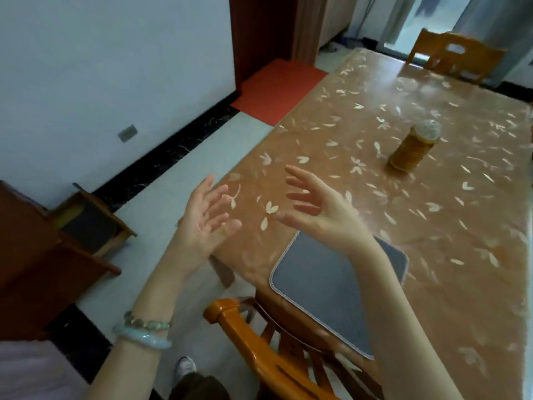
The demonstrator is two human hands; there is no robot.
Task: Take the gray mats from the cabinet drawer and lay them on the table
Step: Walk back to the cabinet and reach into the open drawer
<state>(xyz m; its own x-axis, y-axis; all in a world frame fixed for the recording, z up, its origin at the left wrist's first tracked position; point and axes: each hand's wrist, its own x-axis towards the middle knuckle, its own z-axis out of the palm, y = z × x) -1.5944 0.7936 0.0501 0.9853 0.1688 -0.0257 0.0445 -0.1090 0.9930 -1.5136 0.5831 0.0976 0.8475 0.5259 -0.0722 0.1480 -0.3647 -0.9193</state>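
One gray mat (pixel 320 287) with a pale stitched border lies flat near the front edge of the table (pixel 450 232), which has an orange leaf-patterned cover. My left hand (pixel 203 223) hovers open, palm up, over the table's left corner, holding nothing. My right hand (pixel 320 210) is raised above the tabletop just beyond the mat, fingers spread and empty; its forearm crosses over the mat. The dark wooden cabinet (pixel 34 255) stands at the left, with its open drawer (pixel 92 223) showing dark gray material inside.
A brown jar (pixel 412 148) with a pale lid stands on the table's middle. An orange wooden chair (pixel 259 350) is tucked in below the mat, another chair (pixel 455 53) at the far end. A red floor mat (pixel 277 90) lies by the wall.
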